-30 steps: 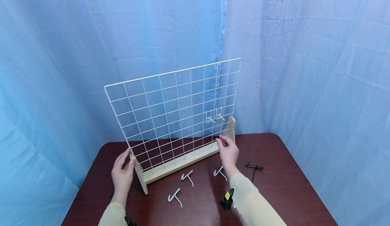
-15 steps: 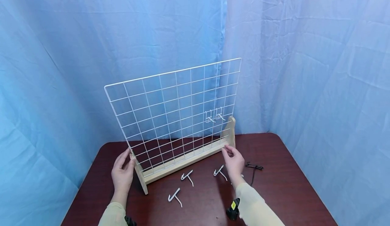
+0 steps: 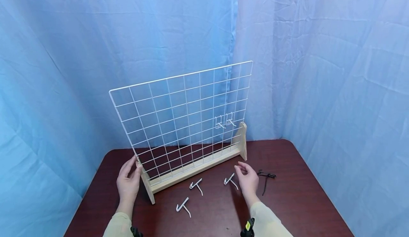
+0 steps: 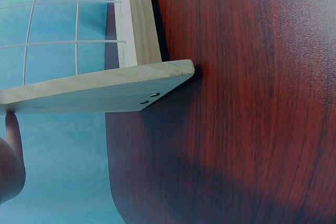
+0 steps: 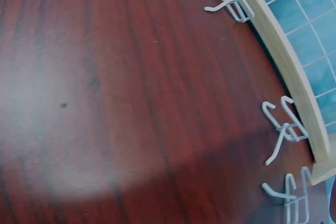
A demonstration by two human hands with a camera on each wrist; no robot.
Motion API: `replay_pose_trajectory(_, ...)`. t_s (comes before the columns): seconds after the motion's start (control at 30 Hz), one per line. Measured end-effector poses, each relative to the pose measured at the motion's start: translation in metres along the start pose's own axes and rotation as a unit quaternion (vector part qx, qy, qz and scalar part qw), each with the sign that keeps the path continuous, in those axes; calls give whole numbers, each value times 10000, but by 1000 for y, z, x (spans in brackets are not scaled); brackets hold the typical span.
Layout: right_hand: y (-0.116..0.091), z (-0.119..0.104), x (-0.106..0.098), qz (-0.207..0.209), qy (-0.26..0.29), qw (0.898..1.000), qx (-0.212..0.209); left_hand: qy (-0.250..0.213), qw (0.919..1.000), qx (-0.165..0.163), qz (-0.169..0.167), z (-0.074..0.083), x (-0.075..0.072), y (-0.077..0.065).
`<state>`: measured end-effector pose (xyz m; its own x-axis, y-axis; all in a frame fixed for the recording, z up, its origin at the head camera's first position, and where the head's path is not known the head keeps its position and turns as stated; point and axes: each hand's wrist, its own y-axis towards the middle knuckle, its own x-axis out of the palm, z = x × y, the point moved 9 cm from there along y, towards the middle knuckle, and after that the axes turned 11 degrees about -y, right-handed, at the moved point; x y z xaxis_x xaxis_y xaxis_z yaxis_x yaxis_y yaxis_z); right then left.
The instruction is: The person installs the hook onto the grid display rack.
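My left hand (image 3: 129, 180) grips the upper part of the left wooden foot of a stand, where a white wire grid panel (image 3: 177, 114) rises. In the left wrist view one finger (image 4: 14, 135) touches the outer face of that wooden foot (image 4: 105, 90). My right hand (image 3: 248, 180) hovers over the table with thumb and fingertips near each other and nothing visible in them. Just left of it in the head view lies a white wire hook (image 3: 230, 181); a black hook (image 3: 266, 175) lies to its right. Another white hook (image 5: 294, 198) shows below the hand in the right wrist view.
Two white hooks hang on the grid's right side, one of them the rightmost hook (image 3: 230, 120). Two more white hooks, one the nearest hook (image 3: 183, 207), lie in front of the stand's wooden base bar (image 3: 195, 169). Blue curtains (image 3: 335, 88) surround the dark red table (image 3: 303, 194).
My right hand has moved from the right part of the base bar down toward me and slightly right, over the hooks. My left hand has stayed on the wooden foot.
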<state>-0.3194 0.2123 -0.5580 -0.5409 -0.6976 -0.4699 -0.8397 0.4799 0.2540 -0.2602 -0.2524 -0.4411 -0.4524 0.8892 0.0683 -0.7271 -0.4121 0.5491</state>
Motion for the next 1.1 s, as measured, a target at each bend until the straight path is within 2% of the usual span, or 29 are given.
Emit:
replay_pose_trajectory(0.43, -19, 22, -2, -11, -352, 9992, -180, -89, 9999, 85, 36, -2, -1, 0)
replay_pose_trajectory(0.87, -28, 46, -20, 105, -784, 9968, -130, -7, 10000, 69, 25, -1, -1, -1)
replay_pose_trajectory(1.1, -33, 51, -31, 294, -871, 9953, -300, 44, 10000, 31, 7, 2, -1, -1)
